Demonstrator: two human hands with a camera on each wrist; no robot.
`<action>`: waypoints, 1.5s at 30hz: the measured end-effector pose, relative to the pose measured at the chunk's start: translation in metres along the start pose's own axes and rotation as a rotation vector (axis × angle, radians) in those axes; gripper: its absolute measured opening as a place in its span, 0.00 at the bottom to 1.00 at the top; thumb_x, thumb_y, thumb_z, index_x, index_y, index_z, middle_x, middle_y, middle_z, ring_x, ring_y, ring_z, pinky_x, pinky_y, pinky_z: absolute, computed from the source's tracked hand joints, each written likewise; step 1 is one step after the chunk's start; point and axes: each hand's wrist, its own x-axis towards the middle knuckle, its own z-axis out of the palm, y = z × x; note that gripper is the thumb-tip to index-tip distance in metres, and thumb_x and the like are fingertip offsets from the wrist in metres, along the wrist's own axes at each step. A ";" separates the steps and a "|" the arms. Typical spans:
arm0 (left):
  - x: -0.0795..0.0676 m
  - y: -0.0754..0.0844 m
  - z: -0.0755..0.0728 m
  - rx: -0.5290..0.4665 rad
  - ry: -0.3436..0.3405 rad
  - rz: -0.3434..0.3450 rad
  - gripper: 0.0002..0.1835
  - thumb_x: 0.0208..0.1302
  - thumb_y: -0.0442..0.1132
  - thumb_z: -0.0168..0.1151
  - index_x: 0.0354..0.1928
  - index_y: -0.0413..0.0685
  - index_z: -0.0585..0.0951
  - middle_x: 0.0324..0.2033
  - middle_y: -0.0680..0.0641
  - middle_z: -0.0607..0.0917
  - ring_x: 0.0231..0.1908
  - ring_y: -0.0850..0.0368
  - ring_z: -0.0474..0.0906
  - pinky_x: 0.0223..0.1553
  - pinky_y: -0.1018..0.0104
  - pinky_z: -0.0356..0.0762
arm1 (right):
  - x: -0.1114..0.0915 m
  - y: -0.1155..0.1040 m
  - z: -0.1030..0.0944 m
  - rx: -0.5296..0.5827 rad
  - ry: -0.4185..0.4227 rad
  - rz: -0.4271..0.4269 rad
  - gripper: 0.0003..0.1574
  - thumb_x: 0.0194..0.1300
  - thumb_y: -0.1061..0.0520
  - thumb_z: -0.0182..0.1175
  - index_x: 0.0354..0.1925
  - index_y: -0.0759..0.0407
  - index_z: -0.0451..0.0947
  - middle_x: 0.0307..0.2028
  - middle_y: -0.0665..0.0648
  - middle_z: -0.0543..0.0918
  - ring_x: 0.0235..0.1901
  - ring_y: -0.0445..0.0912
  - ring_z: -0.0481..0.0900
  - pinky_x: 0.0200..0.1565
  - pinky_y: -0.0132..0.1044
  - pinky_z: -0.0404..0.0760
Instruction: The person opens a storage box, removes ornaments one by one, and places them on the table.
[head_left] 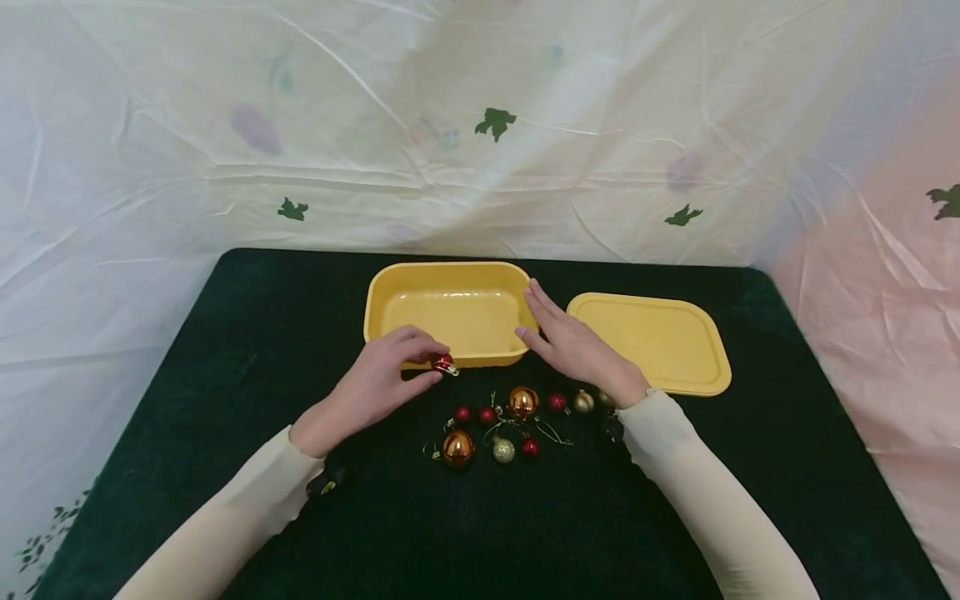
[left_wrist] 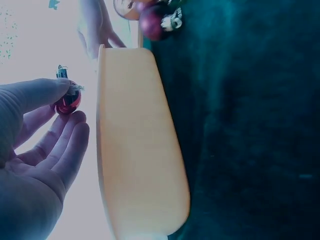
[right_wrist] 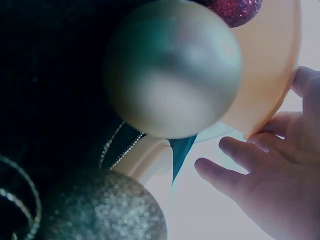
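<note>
Between thumb and fingertips my left hand (head_left: 386, 371) pinches a small shiny red bauble (head_left: 444, 364) with a metal cap, close by the near rim of a yellow box (head_left: 431, 268). In the left wrist view the same red bauble (left_wrist: 68, 102) shows above the box's side wall (left_wrist: 137, 145). My right hand (head_left: 577, 337) rests against the box's right end, fingers straight. Seen from the right wrist, the fingertips of that hand (right_wrist: 270, 165) lie along the rim. No baubles show on the visible floor of the box.
Several baubles lie on the dark green cloth in front of the box, among them a large copper one (head_left: 523, 402), another copper one (head_left: 457, 448), a glittery gold one (head_left: 503, 451) and small red ones. A yellow lid (head_left: 652, 342) lies flat right of the box.
</note>
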 end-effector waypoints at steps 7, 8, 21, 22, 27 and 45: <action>-0.021 0.000 0.004 0.007 -0.009 -0.021 0.18 0.65 0.37 0.74 0.56 0.48 0.85 0.49 0.52 0.84 0.46 0.60 0.83 0.48 0.57 0.85 | 0.000 0.000 0.000 -0.005 0.006 -0.009 0.49 0.82 0.34 0.40 0.83 0.59 0.39 0.83 0.55 0.34 0.79 0.54 0.51 0.77 0.51 0.56; -0.024 0.000 0.004 0.012 -0.011 -0.021 0.18 0.64 0.37 0.74 0.56 0.48 0.85 0.48 0.52 0.84 0.46 0.60 0.83 0.48 0.58 0.85 | 0.000 0.001 0.000 -0.005 0.005 -0.010 0.49 0.82 0.34 0.40 0.83 0.59 0.39 0.83 0.55 0.34 0.79 0.54 0.51 0.77 0.51 0.56; -0.045 -0.007 0.014 0.064 -0.086 -0.064 0.19 0.61 0.35 0.75 0.55 0.48 0.85 0.47 0.52 0.85 0.45 0.61 0.84 0.46 0.60 0.86 | 0.001 0.002 0.001 0.001 0.010 -0.015 0.49 0.82 0.34 0.40 0.83 0.59 0.38 0.83 0.53 0.33 0.79 0.54 0.51 0.77 0.51 0.56; -0.046 -0.008 0.016 0.070 -0.095 -0.069 0.19 0.62 0.35 0.74 0.55 0.49 0.85 0.47 0.52 0.85 0.45 0.61 0.84 0.46 0.60 0.85 | 0.000 0.002 0.001 0.001 0.011 -0.016 0.49 0.82 0.34 0.40 0.83 0.60 0.39 0.83 0.54 0.34 0.79 0.55 0.52 0.77 0.51 0.56; -0.048 -0.013 0.023 0.090 -0.110 -0.085 0.18 0.61 0.38 0.75 0.54 0.49 0.85 0.46 0.52 0.85 0.44 0.61 0.84 0.44 0.60 0.85 | 0.000 0.001 0.001 0.003 0.010 -0.014 0.49 0.82 0.34 0.41 0.83 0.59 0.38 0.83 0.54 0.34 0.79 0.55 0.52 0.77 0.51 0.56; -0.050 -0.019 0.025 0.120 -0.184 -0.163 0.19 0.60 0.40 0.75 0.54 0.50 0.85 0.45 0.52 0.85 0.42 0.64 0.82 0.43 0.63 0.84 | 0.003 0.000 0.001 -0.007 0.007 -0.019 0.48 0.83 0.35 0.41 0.83 0.60 0.39 0.83 0.57 0.36 0.78 0.55 0.53 0.76 0.51 0.56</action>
